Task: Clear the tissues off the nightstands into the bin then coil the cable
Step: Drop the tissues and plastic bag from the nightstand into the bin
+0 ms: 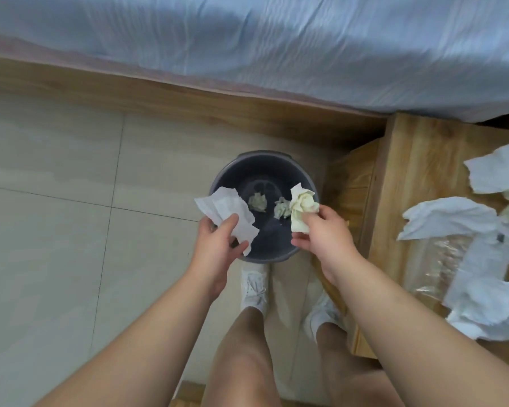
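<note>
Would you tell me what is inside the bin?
Two crumpled tissues lie on the bottom of the bin. The white tissue in the left hand and the yellowish tissue in the right hand cover its sides; what lies beneath cannot be seen.

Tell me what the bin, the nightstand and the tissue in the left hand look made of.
Bin: likely plastic, dark grey, smooth with a moulded rim. Nightstand: wood or wood-look laminate, light brown with visible grain. Tissue in the left hand: thin white paper, creased and limp.
</note>
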